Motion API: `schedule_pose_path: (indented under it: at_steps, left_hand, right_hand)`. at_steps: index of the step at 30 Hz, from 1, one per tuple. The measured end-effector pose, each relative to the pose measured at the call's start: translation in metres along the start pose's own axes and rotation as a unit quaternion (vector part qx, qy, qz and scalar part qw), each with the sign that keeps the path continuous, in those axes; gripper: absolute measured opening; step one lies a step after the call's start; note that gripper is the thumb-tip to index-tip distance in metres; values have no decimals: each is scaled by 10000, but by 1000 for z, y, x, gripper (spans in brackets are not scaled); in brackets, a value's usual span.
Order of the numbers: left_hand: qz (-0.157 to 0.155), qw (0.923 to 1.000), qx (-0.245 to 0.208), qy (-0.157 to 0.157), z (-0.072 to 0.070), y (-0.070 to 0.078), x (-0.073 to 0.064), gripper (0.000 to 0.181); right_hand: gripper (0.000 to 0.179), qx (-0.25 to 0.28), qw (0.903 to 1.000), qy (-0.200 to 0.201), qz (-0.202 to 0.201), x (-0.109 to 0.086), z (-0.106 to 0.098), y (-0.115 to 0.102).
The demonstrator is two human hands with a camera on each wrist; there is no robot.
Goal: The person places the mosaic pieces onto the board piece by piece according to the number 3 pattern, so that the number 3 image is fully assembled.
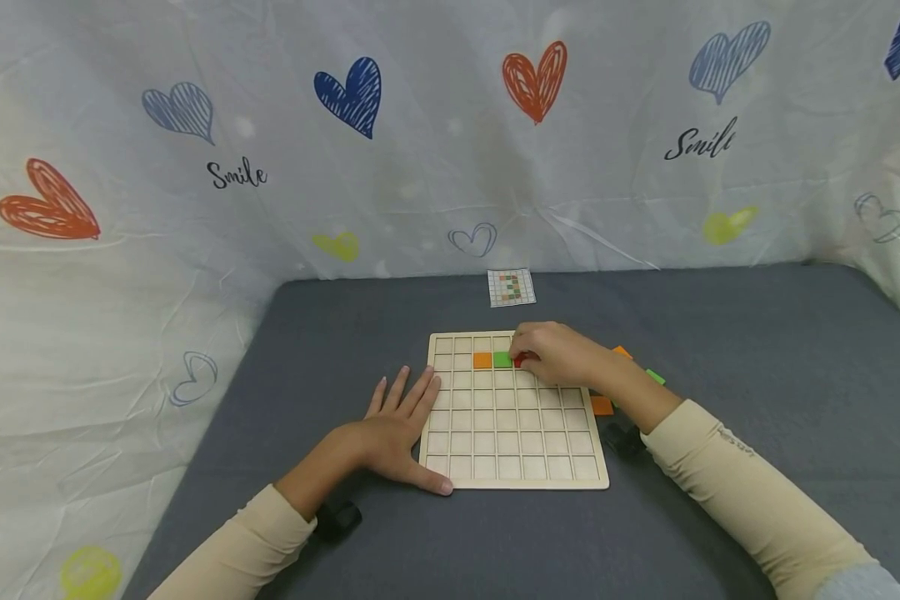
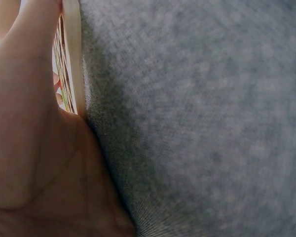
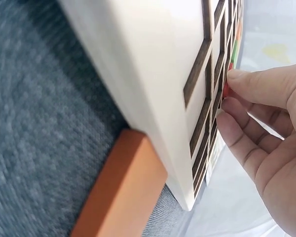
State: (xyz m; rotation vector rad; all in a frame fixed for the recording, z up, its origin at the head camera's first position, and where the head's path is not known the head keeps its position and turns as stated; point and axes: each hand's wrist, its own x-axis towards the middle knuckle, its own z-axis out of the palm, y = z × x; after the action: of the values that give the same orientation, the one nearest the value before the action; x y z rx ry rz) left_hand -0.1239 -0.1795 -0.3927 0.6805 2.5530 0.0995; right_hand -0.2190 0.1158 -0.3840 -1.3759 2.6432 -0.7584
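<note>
While the left hand lies splayed at nine o'clock on the grid board, the right hand pinches the red tile, at three o'clock from the green tile. I judge the red tile light and stiff, best held by opposite edges.

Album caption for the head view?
Right hand pinches a red tile beside a green tile on a wooden grid board; left hand at its edge.

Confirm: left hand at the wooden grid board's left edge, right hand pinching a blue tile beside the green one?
Not quite: the head view shows the right hand pinching a red tile, not blue, beside the green tile. The left hand is at the left edge of the wooden grid board.
</note>
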Motion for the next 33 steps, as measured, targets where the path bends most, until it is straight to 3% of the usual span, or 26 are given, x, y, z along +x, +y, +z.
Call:
schedule_pose_path:
  at_steps: [18, 25, 33]
  left_hand:
    - [-90, 10000, 34, -27, 0, -1, 0, 139]
    - [-61, 10000, -38, 10, 0, -1, -1, 139]
    - [-77, 10000, -30, 52, 2, -1, 0, 140]
  right_hand:
    - [24, 108, 9998, 77, 120, -7, -4, 4]
    - [26, -22, 9979, 8, 648, -22, -18, 13]
    - [27, -193, 9957, 105, 895, -50, -34, 23]
